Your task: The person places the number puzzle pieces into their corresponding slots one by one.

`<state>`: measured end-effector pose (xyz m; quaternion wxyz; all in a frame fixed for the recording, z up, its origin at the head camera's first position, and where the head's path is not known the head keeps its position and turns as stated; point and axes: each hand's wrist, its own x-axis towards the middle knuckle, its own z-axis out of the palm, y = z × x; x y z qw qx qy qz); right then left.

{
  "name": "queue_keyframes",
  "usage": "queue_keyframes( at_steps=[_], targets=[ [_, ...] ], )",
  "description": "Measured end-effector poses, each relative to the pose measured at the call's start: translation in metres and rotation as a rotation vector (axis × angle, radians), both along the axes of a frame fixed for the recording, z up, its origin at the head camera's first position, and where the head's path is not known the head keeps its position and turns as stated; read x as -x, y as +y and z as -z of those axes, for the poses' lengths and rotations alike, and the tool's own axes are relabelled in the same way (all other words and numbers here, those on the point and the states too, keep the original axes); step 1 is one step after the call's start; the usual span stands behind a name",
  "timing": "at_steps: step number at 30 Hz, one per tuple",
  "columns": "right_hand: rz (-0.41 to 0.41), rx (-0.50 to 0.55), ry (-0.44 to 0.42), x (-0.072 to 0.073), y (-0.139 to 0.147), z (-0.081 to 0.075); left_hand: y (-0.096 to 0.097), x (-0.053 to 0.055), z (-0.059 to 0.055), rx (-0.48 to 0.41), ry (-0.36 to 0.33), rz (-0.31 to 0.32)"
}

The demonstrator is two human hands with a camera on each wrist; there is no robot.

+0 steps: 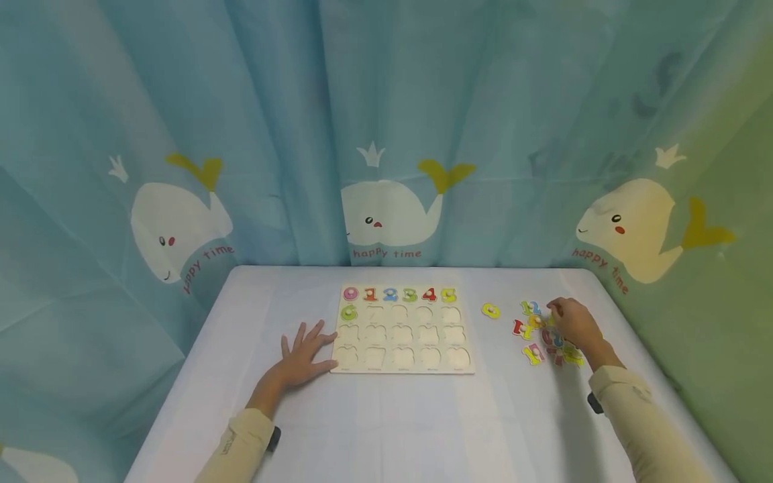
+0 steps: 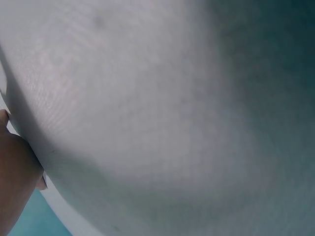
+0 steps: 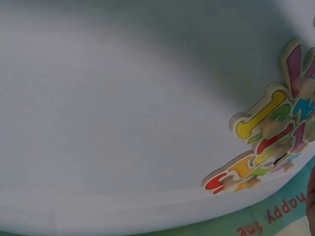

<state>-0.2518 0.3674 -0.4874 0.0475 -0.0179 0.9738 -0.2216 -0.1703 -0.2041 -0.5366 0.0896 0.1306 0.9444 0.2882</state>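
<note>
A pale wooden number board (image 1: 388, 365) lies on the table. Coloured number pieces, 0 (image 1: 350, 294) to 5 (image 1: 449, 295), fill its top row, with a green 6 (image 1: 348, 312) below. Fingers spread, my left hand (image 1: 302, 359) rests flat at the board's left edge; the left wrist view catches only part of that hand (image 2: 17, 172). Over a loose pile of number pieces (image 1: 534, 353) at the right, my right hand (image 1: 576, 323) has its fingers bent with the tips together. Whether a piece is between them cannot be seen. The right wrist view shows knobbed pieces (image 3: 261, 118) from the pile.
A yellow number piece (image 1: 491, 310) lies alone between board and pile. White cloth-like covering spreads over the table (image 1: 386, 429). Behind it hangs a blue-green curtain (image 1: 386, 87) printed with whales.
</note>
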Motion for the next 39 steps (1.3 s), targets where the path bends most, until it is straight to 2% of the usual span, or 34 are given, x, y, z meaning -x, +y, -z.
queue_keyframes(
  at_steps=[8,13,16,20,25,30,34,39],
  targets=[
    [-0.009,-0.027,-0.025,-0.005,0.011,0.003,0.001,0.0,-0.002,-0.009,0.02,0.004],
    [-0.025,-0.064,-0.126,-0.003,0.015,0.005,0.001,0.0,-0.002,-0.013,0.019,0.001],
    [-0.09,-0.077,-0.137,-0.008,0.019,0.006,0.001,0.001,-0.001,-0.006,0.025,-0.004],
    [-0.215,-0.051,-0.143,-0.023,0.021,0.006,0.0,0.0,0.0,-0.003,0.027,-0.001],
    [-0.284,-0.027,-0.231,-0.039,0.019,0.004,-0.001,0.0,-0.001,-0.008,0.018,0.005],
    [-0.284,-0.031,-0.208,-0.043,0.02,0.005,0.002,0.0,0.0,-0.012,0.016,-0.009],
    [-0.273,-0.03,-0.194,-0.039,0.016,0.006,0.002,0.0,-0.002,-0.011,0.014,-0.003],
    [-0.335,0.004,-0.104,-0.032,0.002,0.003,0.001,-0.001,-0.003,-0.013,0.013,-0.008]
  ],
)
